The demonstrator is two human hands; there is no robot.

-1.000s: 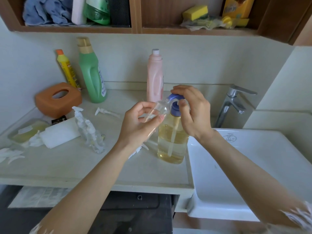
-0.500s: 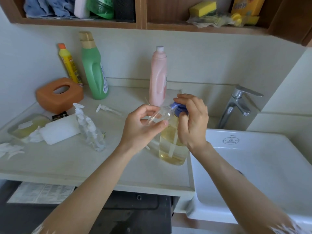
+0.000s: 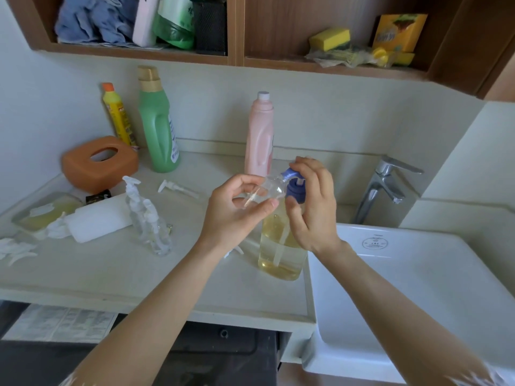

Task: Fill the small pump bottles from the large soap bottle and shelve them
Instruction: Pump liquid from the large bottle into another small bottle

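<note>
Your left hand [image 3: 239, 210] grasps the small bottle [image 3: 267, 190] tilted, mouth toward two o'clock under the pump spout [image 3: 288, 174]; your right hand [image 3: 312, 207] curls over the soap bottle's [image 3: 281, 246] pump on the worktop [image 3: 139, 274].

Large soap bottle [image 3: 280, 246] upright on the counter [image 3: 111, 271] at its right edge, just beside the sink [image 3: 418, 288]. Small bottle [image 3: 267, 190] tilted in the left hand [image 3: 237, 210], its mouth at the pump head [image 3: 294, 185] under the right hand [image 3: 312, 201]. Behind, a tall bottle [image 3: 259, 135] against the wall. Left of the hands, a row of small pump bottles [image 3: 145, 215] mid-counter, a loose pump [image 3: 177, 188] lying behind them. Further left, a tissue box [image 3: 99, 162], two more bottles [image 3: 157, 121] behind it. Tap [image 3: 384, 188] behind the sink. Shelf [image 3: 278, 65] above, holding sponges [image 3: 330, 39] on the right, cloth [image 3: 92, 20] on the left.
</note>
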